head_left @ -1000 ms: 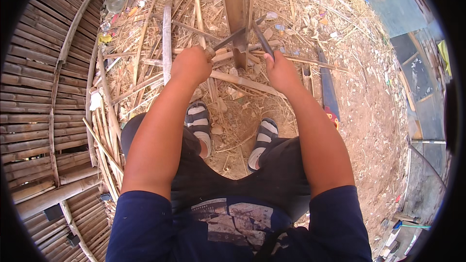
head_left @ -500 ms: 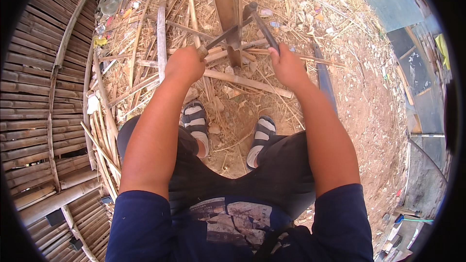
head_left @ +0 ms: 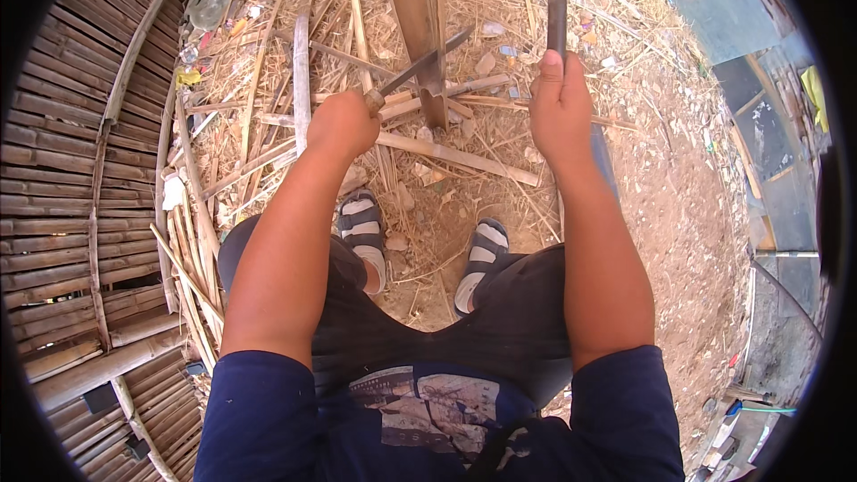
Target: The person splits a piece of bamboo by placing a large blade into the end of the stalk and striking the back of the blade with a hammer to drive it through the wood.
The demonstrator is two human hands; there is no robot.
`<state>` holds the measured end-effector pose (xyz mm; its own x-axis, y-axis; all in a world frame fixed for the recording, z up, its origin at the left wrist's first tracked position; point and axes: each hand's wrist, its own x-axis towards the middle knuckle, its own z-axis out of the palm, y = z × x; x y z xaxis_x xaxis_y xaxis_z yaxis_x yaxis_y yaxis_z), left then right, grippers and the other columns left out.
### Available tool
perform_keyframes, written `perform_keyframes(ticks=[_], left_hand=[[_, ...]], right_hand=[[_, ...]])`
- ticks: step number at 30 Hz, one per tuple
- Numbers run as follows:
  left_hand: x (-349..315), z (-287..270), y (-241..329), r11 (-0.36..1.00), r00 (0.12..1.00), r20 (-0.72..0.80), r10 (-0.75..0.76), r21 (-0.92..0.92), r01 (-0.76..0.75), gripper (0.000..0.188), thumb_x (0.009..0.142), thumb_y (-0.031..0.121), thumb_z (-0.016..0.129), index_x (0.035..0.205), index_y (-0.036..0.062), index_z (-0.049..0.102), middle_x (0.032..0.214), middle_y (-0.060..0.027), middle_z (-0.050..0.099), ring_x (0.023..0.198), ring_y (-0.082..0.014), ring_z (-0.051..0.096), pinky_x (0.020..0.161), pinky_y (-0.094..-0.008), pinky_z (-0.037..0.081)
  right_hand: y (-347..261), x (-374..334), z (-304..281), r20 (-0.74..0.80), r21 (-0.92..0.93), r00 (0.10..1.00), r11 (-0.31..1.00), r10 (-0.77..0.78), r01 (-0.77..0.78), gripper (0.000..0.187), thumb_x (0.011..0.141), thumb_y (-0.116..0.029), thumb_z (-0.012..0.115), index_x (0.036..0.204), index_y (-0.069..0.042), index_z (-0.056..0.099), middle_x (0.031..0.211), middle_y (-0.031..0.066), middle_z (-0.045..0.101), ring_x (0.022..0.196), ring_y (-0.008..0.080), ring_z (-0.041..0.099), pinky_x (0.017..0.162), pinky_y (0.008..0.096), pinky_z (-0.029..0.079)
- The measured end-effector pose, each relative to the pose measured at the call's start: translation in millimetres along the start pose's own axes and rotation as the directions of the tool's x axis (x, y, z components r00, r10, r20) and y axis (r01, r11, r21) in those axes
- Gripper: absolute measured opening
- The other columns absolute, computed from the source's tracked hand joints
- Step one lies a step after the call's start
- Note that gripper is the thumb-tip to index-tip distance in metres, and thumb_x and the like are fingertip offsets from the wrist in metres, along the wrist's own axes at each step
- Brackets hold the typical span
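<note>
My left hand [head_left: 345,125] is closed round the wooden handle of a knife [head_left: 409,71], close to the bamboo. The dark blade lies slantwise across a split bamboo pole [head_left: 407,9], and its tip shows beyond the pole's right edge. That pole stands upright in front of me, its upper end cut off by the picture. My right hand [head_left: 561,112] grips a hammer [head_left: 557,13] by its long dark handle, raised to the right of the pole and apart from the knife. Only a sliver of the hammer's head shows at the top edge.
Bamboo strips [head_left: 455,157] and straw litter the ground around my feet. A slatted bamboo wall [head_left: 54,205] runs along the left. Behind my right wrist lies a long dark blue-grey piece [head_left: 603,165]. Grey sheets [head_left: 723,0] stand at the far right.
My right hand has lifted the hammer up and to the right, off the knife's blade by the bamboo. My left hand and the knife have hardly moved.
</note>
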<state>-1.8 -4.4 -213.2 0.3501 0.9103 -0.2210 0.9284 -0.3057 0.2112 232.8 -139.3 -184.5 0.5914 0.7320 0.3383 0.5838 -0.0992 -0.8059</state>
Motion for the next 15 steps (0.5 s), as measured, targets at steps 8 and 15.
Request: perform_keyframes(ticks=[8, 15], left_hand=[[1, 4, -5, 1.0, 0.999, -0.048, -0.01, -0.029, 0.008, 0.041, 0.088, 0.035, 0.074, 0.104, -0.0014, 0.069, 0.103, -0.023, 0.073, 0.099, -0.0407, 0.07, 0.086, -0.0481, 0.055], [-3, 0, -1, 1.0, 1.0, 0.01, 0.003, -0.011, -0.003, 0.035, 0.09, 0.03, 0.073, 0.108, 0.0001, 0.071, 0.106, -0.0219, 0.073, 0.104, -0.0377, 0.07, 0.091, -0.046, 0.056]], right_hand=[[40, -11, 47, 0.291, -0.337, 0.939, 0.938, 0.181, -0.076, 0.045, 0.106, -0.042, 0.047, 0.103, 0.001, 0.058, 0.085, 0.0274, 0.068, 0.084, 0.0495, 0.066, 0.072, 0.0549, 0.051], [-1, 6, 11, 0.019, -0.023, 0.998, 0.998, 0.052, -0.051, 0.042, 0.108, -0.04, 0.047, 0.097, 0.0, 0.056, 0.076, 0.0197, 0.065, 0.069, 0.0351, 0.065, 0.064, 0.046, 0.049]])
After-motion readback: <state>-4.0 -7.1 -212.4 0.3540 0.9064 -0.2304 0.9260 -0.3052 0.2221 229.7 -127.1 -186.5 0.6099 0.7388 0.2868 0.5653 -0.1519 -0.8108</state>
